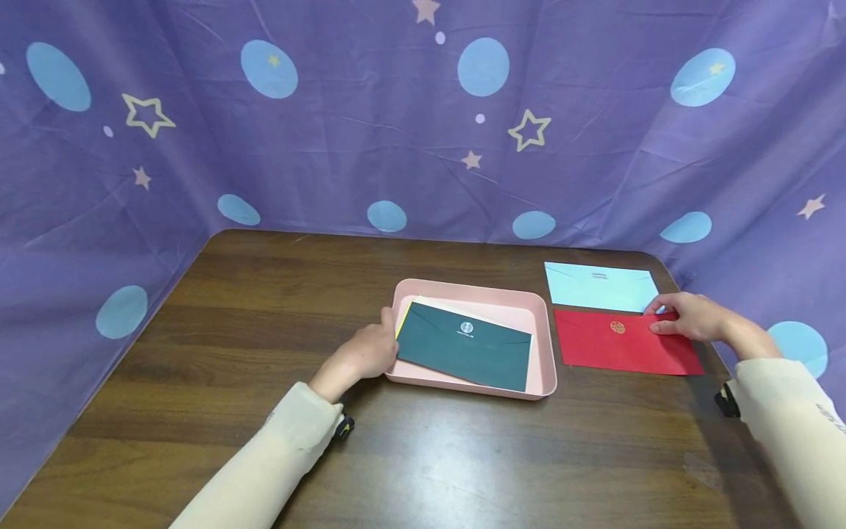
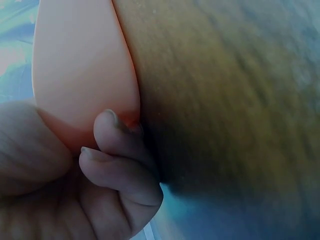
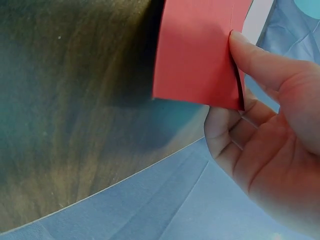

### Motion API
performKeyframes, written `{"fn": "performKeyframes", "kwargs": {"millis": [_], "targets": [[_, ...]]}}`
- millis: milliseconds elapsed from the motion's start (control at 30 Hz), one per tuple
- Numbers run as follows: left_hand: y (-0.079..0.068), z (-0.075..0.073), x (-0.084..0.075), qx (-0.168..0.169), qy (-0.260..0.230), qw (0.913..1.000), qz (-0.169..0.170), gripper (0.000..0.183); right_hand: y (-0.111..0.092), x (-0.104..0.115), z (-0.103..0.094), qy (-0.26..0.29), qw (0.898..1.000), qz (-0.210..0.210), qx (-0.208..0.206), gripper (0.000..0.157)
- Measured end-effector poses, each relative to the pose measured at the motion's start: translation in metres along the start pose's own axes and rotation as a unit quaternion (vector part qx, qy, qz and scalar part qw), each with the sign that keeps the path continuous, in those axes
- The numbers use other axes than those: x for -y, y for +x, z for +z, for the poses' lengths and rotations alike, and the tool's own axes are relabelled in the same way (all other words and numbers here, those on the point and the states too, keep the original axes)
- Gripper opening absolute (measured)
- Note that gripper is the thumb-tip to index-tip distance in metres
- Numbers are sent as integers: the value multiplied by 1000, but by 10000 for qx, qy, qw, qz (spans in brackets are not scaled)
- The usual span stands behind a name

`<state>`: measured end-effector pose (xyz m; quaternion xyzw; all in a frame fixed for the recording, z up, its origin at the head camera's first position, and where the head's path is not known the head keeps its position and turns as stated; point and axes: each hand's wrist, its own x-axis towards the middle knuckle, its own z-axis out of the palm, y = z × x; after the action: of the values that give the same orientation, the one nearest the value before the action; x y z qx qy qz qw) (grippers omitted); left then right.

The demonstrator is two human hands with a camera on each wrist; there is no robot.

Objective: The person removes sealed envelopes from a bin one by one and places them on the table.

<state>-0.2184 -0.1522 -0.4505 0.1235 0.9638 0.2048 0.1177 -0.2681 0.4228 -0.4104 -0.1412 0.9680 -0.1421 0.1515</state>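
My left hand [image 1: 370,348] grips the left wall of a pink tray [image 1: 543,345]. In the left wrist view its fingers curl beneath the tray wall [image 2: 85,60], with the thumb on the other side. Inside the tray lies a dark green envelope [image 1: 463,349] with a white emblem, over a white one and a yellow edge. To the right, my right hand [image 1: 690,317] pinches a red envelope [image 1: 621,345] with a gold emblem by its upper right part. The right wrist view has the thumb on top of the red envelope [image 3: 200,55] and the other fingers underneath.
A light blue envelope [image 1: 595,286] lies behind the red one, partly under my right fingertips in the head view. The brown wooden table [image 1: 297,294] ends at a purple curtain [image 1: 370,132] at the back and sides.
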Motion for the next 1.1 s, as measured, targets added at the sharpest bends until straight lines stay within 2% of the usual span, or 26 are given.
{"fn": "performKeyframes", "kwargs": {"millis": [300, 467, 600, 733, 767, 833, 1100], "targets": [[11, 12, 12, 48, -64, 10000, 3, 37, 2, -2, 2, -48, 9999, 62, -97, 31], [25, 28, 30, -53, 62, 9999, 71, 37, 2, -2, 3, 31, 9998, 135, -118, 29], [26, 30, 32, -53, 49, 9999, 76, 38, 2, -3, 3, 134, 9996, 236, -82, 29], [9, 9, 10, 93, -62, 9999, -24, 35, 2, -3, 4, 152, 9996, 228, -103, 31], [8, 8, 9, 72, -57, 10000, 9, 34, 2, -3, 5, 145, 9996, 224, -114, 31], [-3, -5, -5, 112, -80, 9999, -45, 32, 2, -3, 6, 143, 9996, 228, -133, 31], [-18, -18, -20, 138, -131, 9998, -63, 30, 2, -1, 5, 176, 9992, 336, -141, 31]]}}
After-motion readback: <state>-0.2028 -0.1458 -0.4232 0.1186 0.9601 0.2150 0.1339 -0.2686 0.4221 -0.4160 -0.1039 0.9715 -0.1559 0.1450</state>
